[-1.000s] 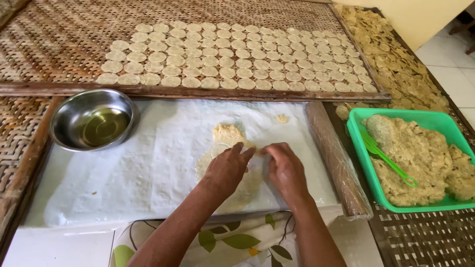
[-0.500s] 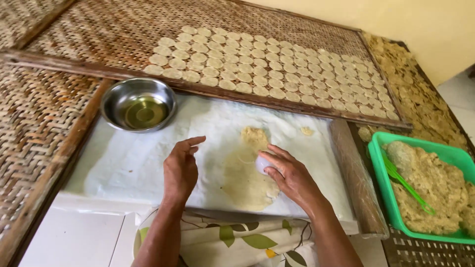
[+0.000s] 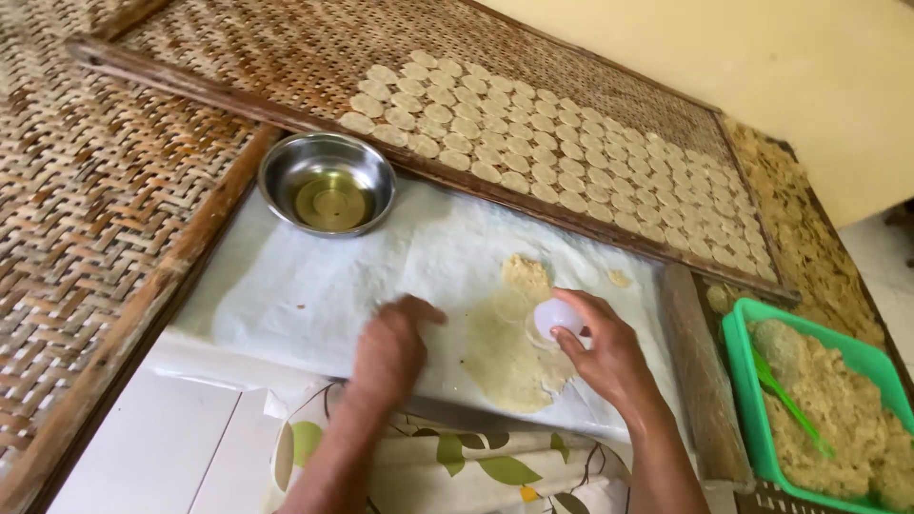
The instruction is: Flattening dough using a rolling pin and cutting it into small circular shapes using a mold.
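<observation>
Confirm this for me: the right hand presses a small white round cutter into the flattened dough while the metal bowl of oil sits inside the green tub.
Not quite. The right hand does hold the small white round cutter on the flattened dough, but the metal bowl of oil stands on the white sheet, far from the green tub. The head view shows it.

Left hand (image 3: 388,354) palm down, fingers curled, seemingly pressing flat; right hand (image 3: 600,347) fingers pinched closed.

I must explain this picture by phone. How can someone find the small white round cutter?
Start at the white sheet below the woven tray. On it lies flattened dough. The right hand presses the cutter into it, the only smooth white round piece there.
</observation>
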